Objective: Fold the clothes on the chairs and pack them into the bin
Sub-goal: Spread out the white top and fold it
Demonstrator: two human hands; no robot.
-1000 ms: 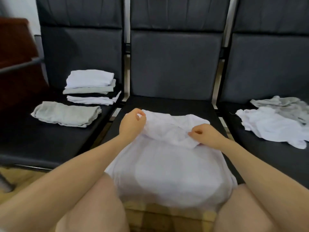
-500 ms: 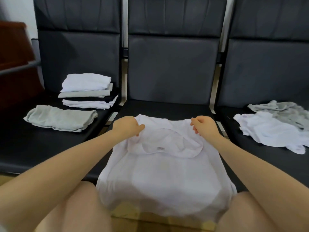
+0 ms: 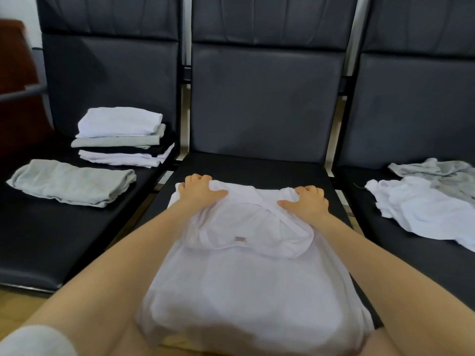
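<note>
A white shirt (image 3: 246, 278) lies spread over the middle chair's seat (image 3: 257, 170), its near hem hanging over the front edge. Its top part is folded down, with a small label showing. My left hand (image 3: 199, 192) grips the shirt's far left corner, fingers curled over the fabric's edge. My right hand (image 3: 307, 201) grips the far right corner the same way. A stack of folded clothes (image 3: 123, 137) and a folded grey garment (image 3: 72, 182) lie on the left chair. No bin is in view.
On the right chair lie a crumpled white garment (image 3: 421, 209) and a crumpled grey one (image 3: 442, 172). The three dark chairs stand side by side with tall backs. A brown wooden piece (image 3: 15, 73) and a metal bar stand at the far left. Wooden floor shows below.
Both hands moved apart and away from me along the shirt's top edge, pulling the folded part flatter and wider on the seat. The camera moved closer.
</note>
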